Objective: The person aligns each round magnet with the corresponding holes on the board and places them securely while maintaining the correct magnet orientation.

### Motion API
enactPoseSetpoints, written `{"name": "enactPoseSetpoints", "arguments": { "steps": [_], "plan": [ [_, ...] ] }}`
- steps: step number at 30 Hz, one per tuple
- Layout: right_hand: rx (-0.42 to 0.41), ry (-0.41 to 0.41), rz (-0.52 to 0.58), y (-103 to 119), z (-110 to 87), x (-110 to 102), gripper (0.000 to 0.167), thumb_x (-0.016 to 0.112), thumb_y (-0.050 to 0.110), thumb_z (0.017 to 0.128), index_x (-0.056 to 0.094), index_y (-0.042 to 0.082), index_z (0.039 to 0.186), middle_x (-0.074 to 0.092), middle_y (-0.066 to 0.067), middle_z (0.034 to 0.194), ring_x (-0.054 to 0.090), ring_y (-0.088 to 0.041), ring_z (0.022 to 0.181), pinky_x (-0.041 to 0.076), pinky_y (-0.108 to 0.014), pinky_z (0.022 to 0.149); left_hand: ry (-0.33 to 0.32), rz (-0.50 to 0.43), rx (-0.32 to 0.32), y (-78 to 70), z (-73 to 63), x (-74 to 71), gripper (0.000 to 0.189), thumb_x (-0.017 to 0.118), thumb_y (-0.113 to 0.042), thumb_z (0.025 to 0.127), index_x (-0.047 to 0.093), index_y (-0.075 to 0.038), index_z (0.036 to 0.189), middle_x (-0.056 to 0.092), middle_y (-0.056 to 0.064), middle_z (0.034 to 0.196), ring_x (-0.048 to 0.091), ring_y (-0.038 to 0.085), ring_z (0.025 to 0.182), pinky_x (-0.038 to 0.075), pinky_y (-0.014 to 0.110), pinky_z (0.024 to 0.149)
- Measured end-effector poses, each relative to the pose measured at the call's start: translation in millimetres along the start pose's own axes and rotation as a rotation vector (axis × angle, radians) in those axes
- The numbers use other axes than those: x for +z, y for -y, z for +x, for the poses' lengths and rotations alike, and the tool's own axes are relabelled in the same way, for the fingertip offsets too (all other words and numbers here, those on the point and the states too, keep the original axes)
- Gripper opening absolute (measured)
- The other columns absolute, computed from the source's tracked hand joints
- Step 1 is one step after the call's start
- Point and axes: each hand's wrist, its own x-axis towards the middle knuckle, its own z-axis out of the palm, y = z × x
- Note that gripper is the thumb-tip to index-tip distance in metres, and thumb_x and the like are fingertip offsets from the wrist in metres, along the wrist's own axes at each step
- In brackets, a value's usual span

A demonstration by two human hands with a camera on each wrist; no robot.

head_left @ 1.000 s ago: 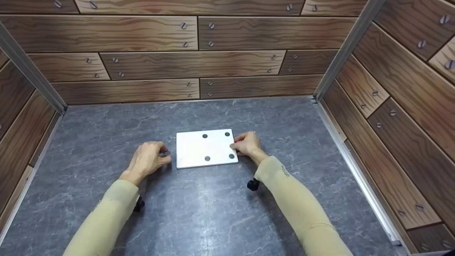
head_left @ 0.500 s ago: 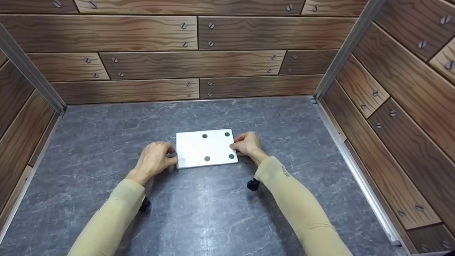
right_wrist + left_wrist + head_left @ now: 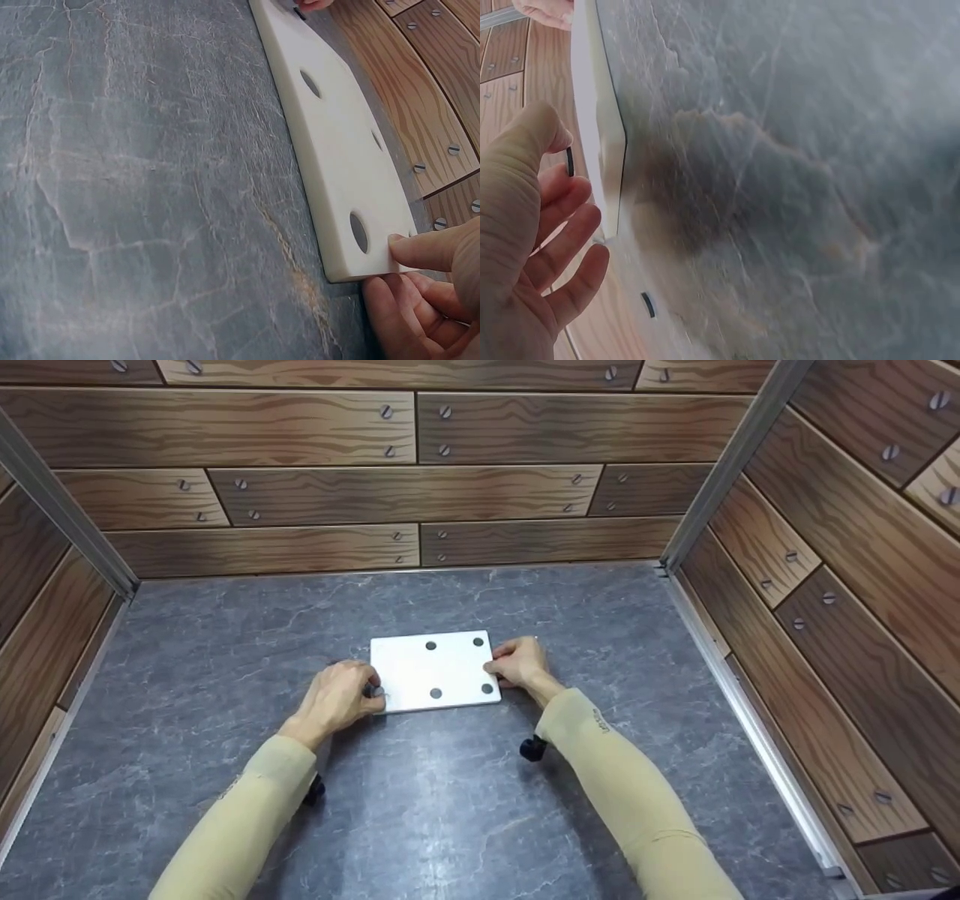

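Observation:
A white rectangular board (image 3: 409, 671) lies flat on the grey marbled surface. It bears several dark round spots (image 3: 436, 693); I cannot tell if they are holes or flush discs. My left hand (image 3: 337, 697) is at the board's near left corner, thumb over it. In the left wrist view it pinches a small, thin black disc (image 3: 570, 161) between thumb and index finger, other fingers loosely bent. My right hand (image 3: 521, 664) holds the board's right edge. In the right wrist view its thumb (image 3: 420, 251) presses on top, with the other fingers curled at the edge.
Another small black piece (image 3: 648, 304) shows in the left wrist view beyond the board. Wood-patterned walls (image 3: 315, 495) with grey metal corner strips (image 3: 739, 465) enclose the surface at the back and both sides.
My left hand has moved right, from beside the board to over its near left corner. The right hand has stayed on the right edge, and the board lies as before.

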Motion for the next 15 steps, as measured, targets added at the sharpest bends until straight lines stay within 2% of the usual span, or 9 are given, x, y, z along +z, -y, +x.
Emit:
{"name": "enactPoseSetpoints", "arguments": {
  "steps": [6, 11, 15],
  "plan": [
    [0.000, 0.005, 0.001, 1.5, -1.9, -0.3, 0.027, 0.090, 0.006, 0.089, 0.085, 0.002, 0.116, 0.085, -0.015, 0.111, 0.078, -0.014, 0.083, 0.067, -0.028, 0.067, -0.001, 0.011, 0.014, -2.4, 1.8, 4.4, 0.024, 0.086, -0.027, 0.085, 0.083, -0.007, 0.099, 0.078, 0.006, 0.098, 0.074, 0.029, 0.087, 0.064, 0.050, 0.081],
    [0.002, 0.011, 0.006, 2.0, -3.9, -1.4, 0.030, 0.090, 0.007, 0.090, 0.085, 0.002, 0.119, 0.084, -0.016, 0.115, 0.080, -0.017, 0.088, 0.068, -0.028, 0.069, 0.018, 0.031, 0.019, -4.8, 2.3, 8.0, 0.027, 0.088, -0.030, 0.087, 0.083, -0.007, 0.100, 0.079, 0.007, 0.101, 0.074, 0.030, 0.091, 0.065, 0.050, 0.084],
    [-0.001, 0.008, 0.013, 0.8, -3.0, -1.5, 0.029, 0.091, 0.006, 0.089, 0.085, 0.001, 0.118, 0.085, -0.016, 0.113, 0.080, -0.016, 0.085, 0.068, -0.028, 0.068, 0.028, 0.026, 0.016, -4.3, 1.5, 8.7, 0.028, 0.087, -0.028, 0.087, 0.084, -0.006, 0.104, 0.080, 0.008, 0.105, 0.076, 0.032, 0.097, 0.065, 0.051, 0.088]
  ]
}}
